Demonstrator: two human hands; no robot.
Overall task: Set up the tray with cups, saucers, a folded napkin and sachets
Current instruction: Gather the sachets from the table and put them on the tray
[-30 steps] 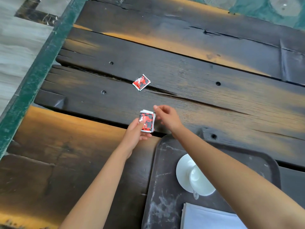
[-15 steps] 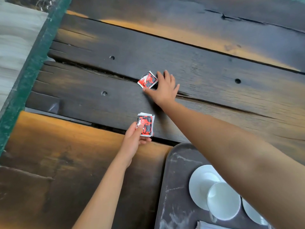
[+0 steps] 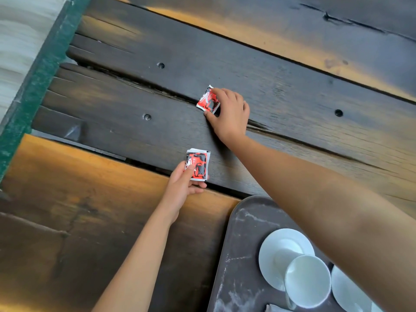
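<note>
A single red, black and white sachet (image 3: 207, 100) lies on the dark wooden table, and my right hand (image 3: 229, 115) pinches it between fingers and thumb. Nearer to me, my left hand (image 3: 183, 184) holds a small stack of the same sachets (image 3: 198, 164) just above the table. A dark tray (image 3: 242, 244) sits at the lower right. On it stand a white saucer (image 3: 270, 248) with an upside-down white cup (image 3: 307, 281) and a second saucer (image 3: 346, 291), partly hidden by my right arm. A corner of the napkin (image 3: 273, 308) shows at the bottom edge.
The wooden table (image 3: 112, 221) has wide cracks and gaps between its planks, with screw holes. A green metal edge (image 3: 33, 82) runs along the left side, with pale floor beyond it.
My right hand went from the stack out to the lone sachet and now has its fingers curled on it. My left hand has kept the stack in place. The camera moved closer.
</note>
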